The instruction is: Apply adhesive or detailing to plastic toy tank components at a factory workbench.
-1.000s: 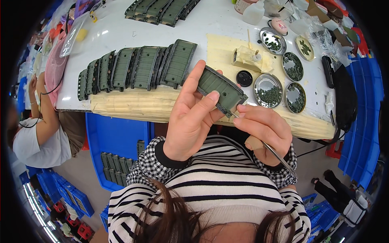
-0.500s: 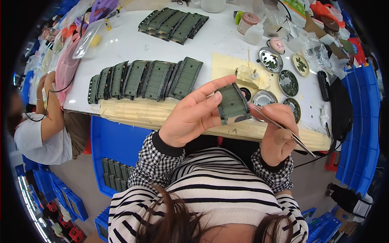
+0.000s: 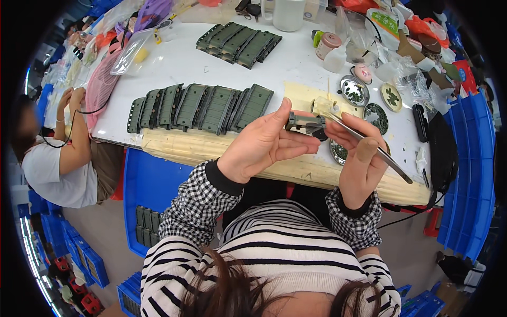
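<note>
Hair and a striped top with checked cuffs fill the near part of the view, and both hands are raised just above the near edge of the table [image 3: 174,63]. Left hand [image 3: 261,145] is curled, thumb up and fingers folded round a small dark green plastic part [image 3: 302,122], which it grips edge-on in the air over the table's near edge. Right hand [image 3: 359,158] is closed in a pinch round a pair of long metal tweezers [image 3: 369,143]; the tips of the tweezers meet the right end of the green part, while the handle slants down and away toward the right edge.

Beneath the hands, a ribbed cream mat [image 3: 211,148] lies along the near edge of the table. Just behind it, a row of green plastic parts [image 3: 203,105] leans one against another like tiles, running from the left part of the table to its middle. Small round metal dishes [image 3: 354,90] holding dark bits sit toward the right side, behind the right hand, partly hidden by it.

Farther back, a second, shorter stack of green parts [image 3: 238,41] lies near the far edge. Bottles and jars [image 3: 330,45] crowd the far right corner beside crumpled plastic bags [image 3: 401,68].

At the left edge, another person in a white shirt [image 3: 58,169] sits with hands raised to the table. Blue crates [image 3: 465,174] stand along the right.
</note>
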A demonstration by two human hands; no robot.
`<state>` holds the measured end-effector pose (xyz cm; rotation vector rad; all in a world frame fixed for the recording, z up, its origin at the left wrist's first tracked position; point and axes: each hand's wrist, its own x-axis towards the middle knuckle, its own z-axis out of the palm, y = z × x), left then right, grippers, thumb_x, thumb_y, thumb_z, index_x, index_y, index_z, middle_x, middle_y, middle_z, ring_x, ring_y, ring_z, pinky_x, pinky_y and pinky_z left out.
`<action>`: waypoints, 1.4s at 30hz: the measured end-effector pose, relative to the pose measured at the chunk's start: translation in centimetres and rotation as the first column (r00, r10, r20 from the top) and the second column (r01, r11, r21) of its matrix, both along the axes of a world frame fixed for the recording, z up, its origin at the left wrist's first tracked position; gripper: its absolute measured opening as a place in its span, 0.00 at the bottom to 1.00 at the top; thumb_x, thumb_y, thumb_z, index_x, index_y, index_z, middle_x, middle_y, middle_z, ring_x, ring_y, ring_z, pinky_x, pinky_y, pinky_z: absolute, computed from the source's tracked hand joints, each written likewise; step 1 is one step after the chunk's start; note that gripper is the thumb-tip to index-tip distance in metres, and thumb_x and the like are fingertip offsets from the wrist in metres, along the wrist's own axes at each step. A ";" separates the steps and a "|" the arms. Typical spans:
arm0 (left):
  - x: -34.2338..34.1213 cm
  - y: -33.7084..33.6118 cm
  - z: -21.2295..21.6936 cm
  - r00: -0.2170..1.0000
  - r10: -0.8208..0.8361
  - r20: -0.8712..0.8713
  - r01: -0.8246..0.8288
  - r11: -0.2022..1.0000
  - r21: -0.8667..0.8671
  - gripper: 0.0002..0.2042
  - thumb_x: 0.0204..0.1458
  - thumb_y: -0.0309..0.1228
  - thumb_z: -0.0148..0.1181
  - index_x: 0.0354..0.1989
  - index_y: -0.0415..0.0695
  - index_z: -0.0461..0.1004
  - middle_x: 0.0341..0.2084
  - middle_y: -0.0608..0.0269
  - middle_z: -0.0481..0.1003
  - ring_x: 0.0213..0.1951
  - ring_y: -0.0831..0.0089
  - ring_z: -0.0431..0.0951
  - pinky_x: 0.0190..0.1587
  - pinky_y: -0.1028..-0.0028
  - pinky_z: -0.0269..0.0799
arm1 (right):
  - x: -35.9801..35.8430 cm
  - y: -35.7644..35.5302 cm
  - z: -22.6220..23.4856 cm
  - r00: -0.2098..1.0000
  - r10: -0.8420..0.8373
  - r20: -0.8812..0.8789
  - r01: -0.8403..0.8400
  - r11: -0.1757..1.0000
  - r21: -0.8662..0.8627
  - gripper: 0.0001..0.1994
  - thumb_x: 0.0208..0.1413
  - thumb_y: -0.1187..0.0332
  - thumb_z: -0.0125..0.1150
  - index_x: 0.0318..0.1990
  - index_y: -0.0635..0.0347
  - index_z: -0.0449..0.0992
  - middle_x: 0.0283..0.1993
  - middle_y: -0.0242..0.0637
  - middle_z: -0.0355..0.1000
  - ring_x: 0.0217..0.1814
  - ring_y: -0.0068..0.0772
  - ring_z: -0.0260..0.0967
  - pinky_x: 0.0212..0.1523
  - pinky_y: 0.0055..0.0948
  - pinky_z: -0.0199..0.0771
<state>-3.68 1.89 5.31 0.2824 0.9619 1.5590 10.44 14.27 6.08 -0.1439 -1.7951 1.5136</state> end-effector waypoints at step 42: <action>1.8 -4.0 -1.7 0.916 0.286 0.280 -0.340 0.925 0.168 0.17 0.51 0.14 0.52 0.51 0.38 0.67 0.44 0.49 0.75 0.45 0.62 0.78 0.50 0.67 0.75 | 1.8 16.2 -2.8 0.642 -0.527 0.558 0.018 0.737 0.676 0.07 0.48 0.68 0.62 0.34 0.60 0.78 0.32 0.42 0.71 0.32 0.45 0.71 0.34 0.37 0.69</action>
